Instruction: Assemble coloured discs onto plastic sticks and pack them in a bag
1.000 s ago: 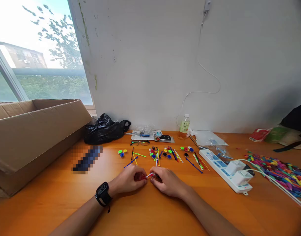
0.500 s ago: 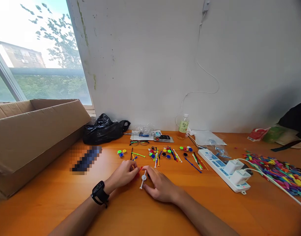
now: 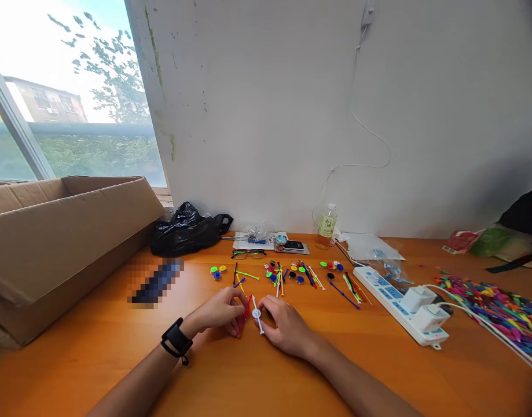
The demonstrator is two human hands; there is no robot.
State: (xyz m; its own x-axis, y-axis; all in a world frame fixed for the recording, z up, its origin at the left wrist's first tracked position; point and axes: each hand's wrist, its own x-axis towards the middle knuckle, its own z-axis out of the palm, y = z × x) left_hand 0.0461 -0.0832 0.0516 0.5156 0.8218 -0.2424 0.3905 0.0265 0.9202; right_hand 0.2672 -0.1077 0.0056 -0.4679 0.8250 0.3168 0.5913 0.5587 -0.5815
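Observation:
My left hand (image 3: 222, 311), with a black watch on its wrist, pinches a thin red stick (image 3: 247, 311) just above the orange table (image 3: 96, 353). My right hand (image 3: 283, 324) sits close beside it, fingers closed on a white stick with a small white disc (image 3: 257, 314). The two sticks nearly touch between my fingertips. Behind my hands lies a scatter of coloured sticks and small round caps (image 3: 292, 273).
An open cardboard box (image 3: 52, 231) stands at the left, with a black plastic bag (image 3: 185, 231) behind it. A white power strip with chargers (image 3: 404, 301) lies at the right, next to a heap of coloured pieces (image 3: 495, 307). A bottle (image 3: 326, 223), glasses and a phone sit by the wall.
My hands have shifted slightly. The white stick with its disc has come out from between the fingers and now stands more upright beside the red stick.

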